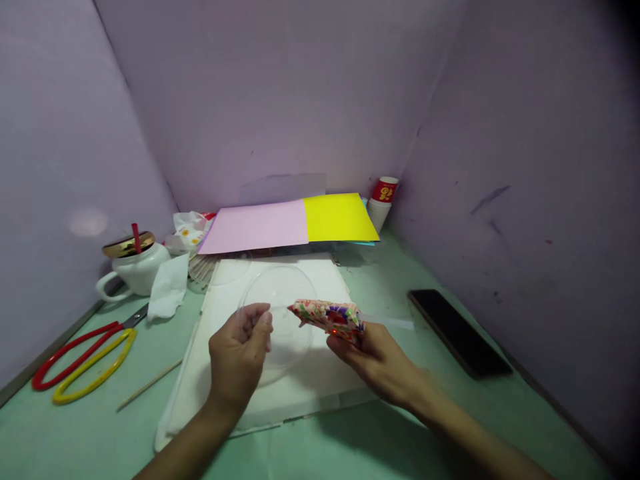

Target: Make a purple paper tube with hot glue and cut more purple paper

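Note:
My right hand [377,357] is wrapped around the grip of a hot glue gun [327,317] covered in a colourful pattern. A small red light glows on it, and a translucent glue stick [387,321] sticks out of its back. The nozzle points left, close to the fingertips of my left hand [240,353]. That hand is closed, thumb against fingers, at the left edge of a clear round plastic disc [290,347]. Through the disc I see the white board [330,277] below. Exactly where the fingers grip the disc is hard to make out.
Scissors [85,363] with red and yellow handles and a wooden stick [150,385] lie left. Behind them stand a white mug [143,270] and a tissue [169,287]. Pink [260,225] and yellow sheets [343,220] and paper cups [383,203] are at the back; a phone [457,333] lies right.

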Demonstrator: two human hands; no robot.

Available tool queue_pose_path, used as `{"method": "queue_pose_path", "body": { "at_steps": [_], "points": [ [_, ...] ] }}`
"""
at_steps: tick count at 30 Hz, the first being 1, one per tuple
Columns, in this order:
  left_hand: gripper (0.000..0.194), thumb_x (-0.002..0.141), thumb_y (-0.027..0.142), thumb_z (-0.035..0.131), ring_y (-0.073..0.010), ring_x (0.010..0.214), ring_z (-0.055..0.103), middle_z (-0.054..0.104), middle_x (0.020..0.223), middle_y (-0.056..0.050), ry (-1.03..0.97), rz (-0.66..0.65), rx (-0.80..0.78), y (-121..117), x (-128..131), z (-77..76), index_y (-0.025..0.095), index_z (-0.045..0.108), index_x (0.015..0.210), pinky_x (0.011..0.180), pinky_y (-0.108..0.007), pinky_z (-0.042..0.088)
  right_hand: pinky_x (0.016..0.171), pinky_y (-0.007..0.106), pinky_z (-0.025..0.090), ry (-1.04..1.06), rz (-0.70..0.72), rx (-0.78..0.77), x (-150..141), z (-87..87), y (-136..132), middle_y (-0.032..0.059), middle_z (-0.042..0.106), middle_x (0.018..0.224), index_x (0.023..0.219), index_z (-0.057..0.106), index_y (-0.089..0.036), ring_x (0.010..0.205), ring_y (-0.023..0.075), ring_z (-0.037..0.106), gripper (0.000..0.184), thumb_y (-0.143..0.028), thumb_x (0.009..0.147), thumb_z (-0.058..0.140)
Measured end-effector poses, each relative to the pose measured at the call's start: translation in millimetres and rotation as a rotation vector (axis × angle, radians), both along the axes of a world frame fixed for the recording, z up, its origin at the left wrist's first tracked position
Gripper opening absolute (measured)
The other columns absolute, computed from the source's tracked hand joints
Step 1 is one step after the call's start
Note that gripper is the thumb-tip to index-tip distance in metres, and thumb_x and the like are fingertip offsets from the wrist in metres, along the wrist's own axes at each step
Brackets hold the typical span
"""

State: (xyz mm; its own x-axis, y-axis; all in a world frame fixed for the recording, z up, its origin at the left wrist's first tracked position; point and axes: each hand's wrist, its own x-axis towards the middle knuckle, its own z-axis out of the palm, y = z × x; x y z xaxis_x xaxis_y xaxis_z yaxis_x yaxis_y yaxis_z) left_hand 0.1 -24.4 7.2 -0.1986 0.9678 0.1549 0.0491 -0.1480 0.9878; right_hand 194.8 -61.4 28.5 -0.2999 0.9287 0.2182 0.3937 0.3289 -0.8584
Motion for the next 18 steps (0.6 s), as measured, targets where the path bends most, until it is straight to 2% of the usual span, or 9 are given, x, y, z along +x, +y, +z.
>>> {"method": "queue_pose_path", "body": {
  "at_steps": [4,7,9,11,14,16,18],
  "points": [
    [0.029,0.066,0.031,0.066,-0.0067,0.038,0.046,0.056,0.049,0.006,-0.042,-0.01,-0.12,1,5,5.1,0.014,0.059,0.088,0.036,-0.016,0.037,0.101,0.045,0.039,0.048,-0.006,-0.009,5,0.5,-3,0.0033,0.055,0.131,0.129,0.053,-0.028,0.12,0.0271,0.05,0.04,-0.032,0.09,0.047],
    [0.026,0.063,0.024,0.063,-0.0088,0.035,0.049,0.057,0.046,0.005,0.042,-0.028,-0.131,4,14,4.5,0.014,0.059,0.087,0.035,-0.018,0.039,0.1,0.047,0.04,0.098,-0.091,-0.001,16,-10.7,-2,0.0055,0.06,0.125,0.124,0.058,-0.028,0.117,0.0302,0.052,0.039,-0.036,0.086,0.052],
    [0.028,0.066,0.027,0.06,-0.0103,0.035,0.05,0.06,0.048,0.003,0.081,-0.058,-0.144,7,16,0.4,0.015,0.06,0.09,0.034,-0.019,0.039,0.097,0.043,0.043,0.096,-0.143,0.002,18,-18.6,3,0.0051,0.065,0.117,0.119,0.061,-0.031,0.112,0.0301,0.056,0.037,-0.037,0.082,0.058],
    [0.028,0.066,0.028,0.059,-0.0087,0.035,0.048,0.059,0.049,0.004,0.094,-0.013,-0.143,9,12,-2.2,0.015,0.057,0.091,0.035,-0.018,0.038,0.095,0.044,0.044,0.112,-0.055,-0.01,13,-17.9,5,0.0074,0.07,0.103,0.11,0.067,-0.025,0.107,0.0308,0.058,0.033,-0.039,0.083,0.056],
    [0.028,0.065,0.03,0.062,-0.0072,0.035,0.044,0.054,0.045,0.006,0.065,-0.022,-0.151,10,3,-3.6,0.015,0.055,0.087,0.036,-0.017,0.036,0.076,0.039,0.052,0.113,-0.146,-0.022,1,-5.4,4,0.0057,0.072,0.076,0.093,0.072,-0.021,0.082,0.0281,0.065,0.032,-0.044,0.082,0.054],
    [0.027,0.066,0.033,0.062,-0.0073,0.036,0.044,0.055,0.047,0.005,0.035,-0.061,-0.159,11,0,-5.0,0.015,0.056,0.085,0.036,-0.017,0.036,0.065,0.034,0.052,0.096,-0.184,-0.065,-4,0.8,2,0.0031,0.067,0.063,0.084,0.072,-0.021,0.067,0.0234,0.063,0.03,-0.045,0.081,0.054],
    [0.025,0.068,0.034,0.06,-0.007,0.037,0.043,0.055,0.048,0.005,0.009,-0.048,-0.16,12,-1,-6.5,0.016,0.055,0.084,0.037,-0.017,0.035,0.055,0.029,0.049,0.087,-0.237,-0.068,-5,1.9,0,0.0006,0.061,0.052,0.075,0.07,-0.021,0.054,0.0192,0.058,0.028,-0.045,0.079,0.056]
  ]
}}
